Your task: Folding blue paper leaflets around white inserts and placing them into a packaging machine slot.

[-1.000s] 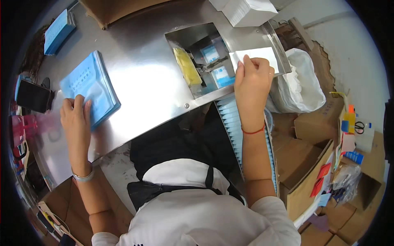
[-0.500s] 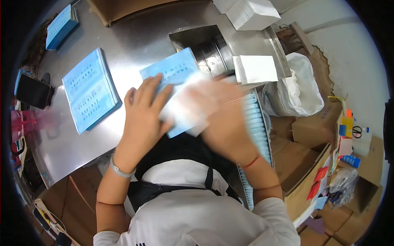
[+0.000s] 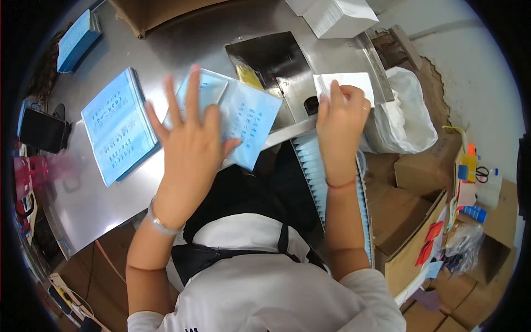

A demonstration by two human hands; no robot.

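Note:
My left hand (image 3: 191,144) lies flat with its fingers spread on a light blue printed pouch (image 3: 251,119), which rests at the near edge of the steel table (image 3: 99,205). My right hand (image 3: 340,116) is further right, its fingers bent over the near edge of a stack of white sheets (image 3: 354,83) on the rim of a sunken steel bin (image 3: 274,58). Whether it grips a sheet is hidden by the fingers. A yellow packet (image 3: 250,77) lies in the bin behind the pouch.
A stack of blue pouches (image 3: 119,133) lies at the left, another blue stack (image 3: 77,39) at the far left. A long row of blue packets (image 3: 321,177) runs down by my right forearm. A white bag (image 3: 406,122), cardboard boxes (image 3: 409,221) and a white box (image 3: 337,14) stand around.
My right hand left the blue pouch and went back to the white sheets. My left hand stayed on the pouch and spread its fingers. A second earlier it was on the left stack.

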